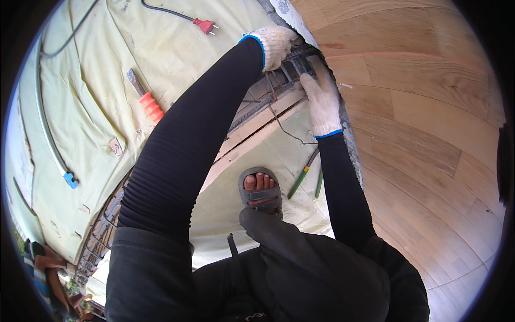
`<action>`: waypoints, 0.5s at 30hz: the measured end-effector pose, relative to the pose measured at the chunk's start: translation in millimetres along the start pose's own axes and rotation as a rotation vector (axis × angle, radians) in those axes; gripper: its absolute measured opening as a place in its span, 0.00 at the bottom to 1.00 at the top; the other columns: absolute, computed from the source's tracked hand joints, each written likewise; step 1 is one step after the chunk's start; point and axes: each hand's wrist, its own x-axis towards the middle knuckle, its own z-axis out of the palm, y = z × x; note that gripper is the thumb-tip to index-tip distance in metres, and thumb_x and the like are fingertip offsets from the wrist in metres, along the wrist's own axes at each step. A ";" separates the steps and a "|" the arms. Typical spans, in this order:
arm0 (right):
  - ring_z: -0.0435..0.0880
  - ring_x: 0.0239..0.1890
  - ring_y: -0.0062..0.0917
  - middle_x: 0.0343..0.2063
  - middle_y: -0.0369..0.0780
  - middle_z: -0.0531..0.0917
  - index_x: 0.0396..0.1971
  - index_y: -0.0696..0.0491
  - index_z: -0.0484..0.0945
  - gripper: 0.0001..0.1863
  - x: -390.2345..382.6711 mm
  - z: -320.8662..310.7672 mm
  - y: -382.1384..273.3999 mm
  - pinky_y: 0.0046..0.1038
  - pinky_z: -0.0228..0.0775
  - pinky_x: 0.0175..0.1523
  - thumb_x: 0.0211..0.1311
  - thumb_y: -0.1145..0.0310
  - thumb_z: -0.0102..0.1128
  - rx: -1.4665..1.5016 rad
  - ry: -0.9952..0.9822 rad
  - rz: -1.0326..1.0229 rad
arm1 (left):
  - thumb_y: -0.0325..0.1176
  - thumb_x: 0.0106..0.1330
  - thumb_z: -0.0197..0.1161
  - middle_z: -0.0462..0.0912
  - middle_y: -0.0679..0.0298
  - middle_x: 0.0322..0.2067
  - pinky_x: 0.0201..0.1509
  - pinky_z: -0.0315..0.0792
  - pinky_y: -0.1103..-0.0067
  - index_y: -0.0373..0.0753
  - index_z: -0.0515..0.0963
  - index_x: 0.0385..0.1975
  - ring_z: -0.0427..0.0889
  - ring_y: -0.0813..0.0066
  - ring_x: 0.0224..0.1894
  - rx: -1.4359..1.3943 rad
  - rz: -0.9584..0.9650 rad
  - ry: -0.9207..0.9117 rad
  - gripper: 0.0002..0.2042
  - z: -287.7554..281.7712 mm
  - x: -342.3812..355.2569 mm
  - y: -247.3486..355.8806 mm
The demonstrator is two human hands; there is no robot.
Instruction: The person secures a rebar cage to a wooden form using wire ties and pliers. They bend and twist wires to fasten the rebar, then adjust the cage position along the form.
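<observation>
A steel rebar cage (pixel 252 111) runs in a narrow channel between sheeting and planks. At its far end, against the wooden wall or floor edge, are both my hands in white knitted gloves with blue cuffs. My left hand (pixel 275 47) is curled over the bars with its fingertips mostly hidden; what it grips cannot be made out. My right hand (pixel 323 99) lies beside the bars, thumb apart from its stretched fingers, nothing visible in it. A thin bent wire (pixel 284 129) hangs from the cage. Just below it lie green-handled pliers (pixel 300 180).
A chisel (pixel 146 96) with an orange grip lies on the pale sheeting (pixel 96 107) to the left. Farther off are a red plug (pixel 205 26) on a dark cable and a light-blue hose (pixel 48 123). Wood planks (pixel 424 118) fill the right side. My sandalled foot (pixel 260 189) stands below.
</observation>
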 end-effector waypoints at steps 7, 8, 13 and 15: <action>0.84 0.51 0.26 0.51 0.45 0.84 0.66 0.59 0.73 0.22 2.3 -3.4 7.9 0.28 0.76 0.63 0.75 0.72 0.55 0.357 0.068 0.341 | 0.29 0.73 0.53 0.87 0.62 0.44 0.40 0.80 0.72 0.43 0.84 0.57 0.87 0.62 0.35 0.785 0.295 0.249 0.17 31.1 -55.6 -12.3; 0.84 0.51 0.27 0.51 0.45 0.84 0.65 0.59 0.73 0.22 7.7 -0.5 9.8 0.28 0.76 0.64 0.75 0.73 0.55 0.370 0.130 0.309 | 0.34 0.72 0.54 0.89 0.57 0.50 0.53 0.80 0.63 0.44 0.87 0.50 0.88 0.48 0.45 0.787 0.094 0.215 0.15 35.9 -59.0 -3.2; 0.86 0.50 0.28 0.48 0.45 0.86 0.62 0.60 0.74 0.19 18.4 9.6 27.2 0.30 0.77 0.63 0.77 0.69 0.55 0.332 0.228 0.225 | 0.39 0.65 0.59 0.90 0.52 0.37 0.51 0.81 0.60 0.40 0.88 0.40 0.88 0.50 0.44 0.429 -0.334 0.456 0.15 57.5 -67.4 59.8; 0.86 0.50 0.29 0.47 0.45 0.87 0.61 0.61 0.75 0.20 24.3 4.7 34.0 0.33 0.77 0.60 0.77 0.64 0.55 0.182 0.170 0.271 | 0.38 0.63 0.60 0.90 0.52 0.38 0.50 0.81 0.61 0.41 0.89 0.39 0.89 0.50 0.44 0.517 -0.376 0.408 0.13 66.1 -67.6 75.2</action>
